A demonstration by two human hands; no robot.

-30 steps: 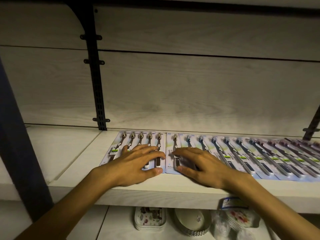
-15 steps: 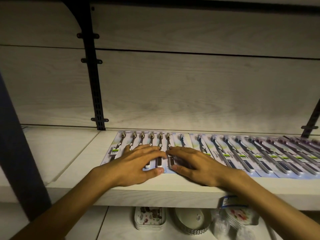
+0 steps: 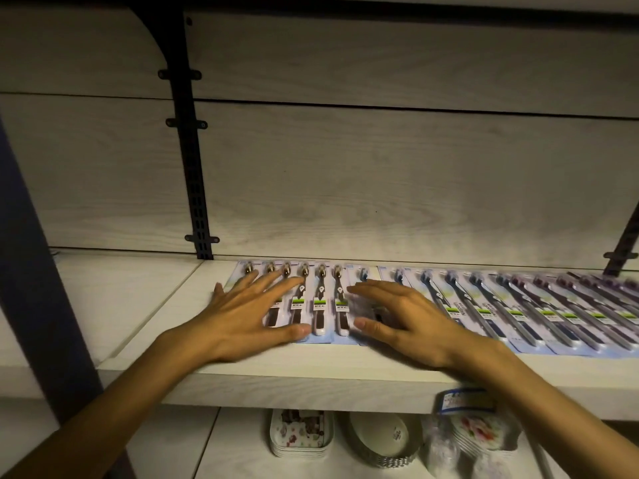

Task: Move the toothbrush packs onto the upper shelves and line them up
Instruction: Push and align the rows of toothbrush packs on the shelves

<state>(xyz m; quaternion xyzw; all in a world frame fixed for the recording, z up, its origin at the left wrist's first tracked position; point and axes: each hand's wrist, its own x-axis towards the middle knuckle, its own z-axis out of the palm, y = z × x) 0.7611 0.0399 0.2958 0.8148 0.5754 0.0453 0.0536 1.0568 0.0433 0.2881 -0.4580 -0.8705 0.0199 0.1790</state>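
Note:
A long row of toothbrush packs (image 3: 511, 305) lies flat on the pale wooden shelf (image 3: 311, 371), overlapping like tiles from the middle to the right edge. The leftmost packs (image 3: 321, 302) hold brown-headed brushes with white handles. My left hand (image 3: 249, 312) lies flat with spread fingers on the left end of the row. My right hand (image 3: 404, 316) rests with loosely bent fingers on the packs just right of them. A narrow strip of packs shows between the two hands. Neither hand grips anything.
A black slotted upright (image 3: 193, 188) stands on the back wall behind the left end of the row, another bracket (image 3: 619, 250) at far right. A dark post (image 3: 38, 271) rises at left. Below the shelf sit floral trays (image 3: 301, 433), a bowl (image 3: 383, 437) and plates (image 3: 480, 430).
The packs under my right hand have slid left against the left group, closing the gap. Both hands have since spread apart and reached further back over the row.

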